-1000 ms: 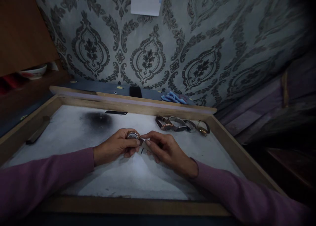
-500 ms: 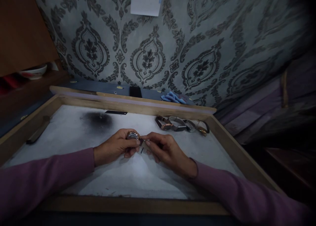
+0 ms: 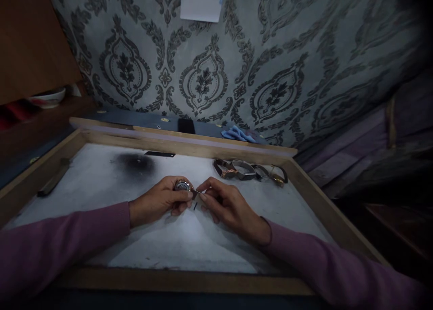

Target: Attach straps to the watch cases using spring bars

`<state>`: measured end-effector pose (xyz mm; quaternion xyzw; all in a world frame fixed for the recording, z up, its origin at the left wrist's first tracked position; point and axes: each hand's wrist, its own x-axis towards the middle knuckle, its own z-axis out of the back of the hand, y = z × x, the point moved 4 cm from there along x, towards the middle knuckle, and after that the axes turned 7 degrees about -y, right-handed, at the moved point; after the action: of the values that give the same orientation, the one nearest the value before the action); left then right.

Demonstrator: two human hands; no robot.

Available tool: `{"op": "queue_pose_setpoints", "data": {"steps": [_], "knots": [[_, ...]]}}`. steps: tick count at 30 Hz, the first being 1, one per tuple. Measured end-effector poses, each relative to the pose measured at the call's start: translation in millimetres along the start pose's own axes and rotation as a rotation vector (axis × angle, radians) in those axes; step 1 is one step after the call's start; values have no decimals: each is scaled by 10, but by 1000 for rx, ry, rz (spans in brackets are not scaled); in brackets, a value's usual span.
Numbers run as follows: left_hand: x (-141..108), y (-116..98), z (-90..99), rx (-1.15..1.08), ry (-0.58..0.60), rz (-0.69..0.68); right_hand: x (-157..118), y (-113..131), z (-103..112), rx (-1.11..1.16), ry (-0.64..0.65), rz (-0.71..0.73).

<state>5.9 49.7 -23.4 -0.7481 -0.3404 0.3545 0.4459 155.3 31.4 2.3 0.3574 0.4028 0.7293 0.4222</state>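
Observation:
A round wristwatch (image 3: pixel 182 186) with a shiny rim is gripped by my left hand (image 3: pixel 163 198), its thumb lying across the lower edge. My right hand (image 3: pixel 226 204) is close beside it, thumb and forefinger pinched on a small thin item (image 3: pixel 197 192) at the watch's right side. Whether that item is a tool or part of the strap is too small to tell. Just below the fingertips, a short dark strip (image 3: pixel 195 206) lies on the white surface of the tray.
A wood-framed tray (image 3: pixel 189 280) surrounds my hands. Several strapped watches (image 3: pixel 243 169) stand in a row at its back right. A flat black strip (image 3: pixel 160 154) is near the back edge and a long dark tool (image 3: pixel 54 179) at left. Behind the frame lies a blue cloth (image 3: pixel 237 133).
My right forefinger has bent and lifted slightly near the watch, and the thin item now shows narrower. My left hand keeps its hold on the watch.

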Motion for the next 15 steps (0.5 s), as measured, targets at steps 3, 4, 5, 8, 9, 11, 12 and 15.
{"op": "queue_pose_setpoints", "data": {"steps": [3, 4, 5, 8, 9, 11, 12, 15], "knots": [[5, 0, 2, -7, -1, -1, -1, -23, -5, 11, -9, 2], [5, 0, 1, -6, -2, 1, -1, -31, -7, 15, -13, 0], [5, 0, 0, -4, -3, 3, 0, -37, -8, 21, -17, -2], [1, -4, -7, 0, 1, 2, 0, -45, -10, 29, -27, -6], [-1, -4, -9, 2, 3, 2, 0, -44, -11, 31, -29, -7], [-1, -1, -9, 4, 3, 5, -1, -41, -13, 36, -31, -12], [0, 2, -7, 5, 1, 8, -3, -40, -14, 38, -30, -16], [5, 8, -1, 5, -2, 9, -4, -40, -16, 44, -31, -26]]}}
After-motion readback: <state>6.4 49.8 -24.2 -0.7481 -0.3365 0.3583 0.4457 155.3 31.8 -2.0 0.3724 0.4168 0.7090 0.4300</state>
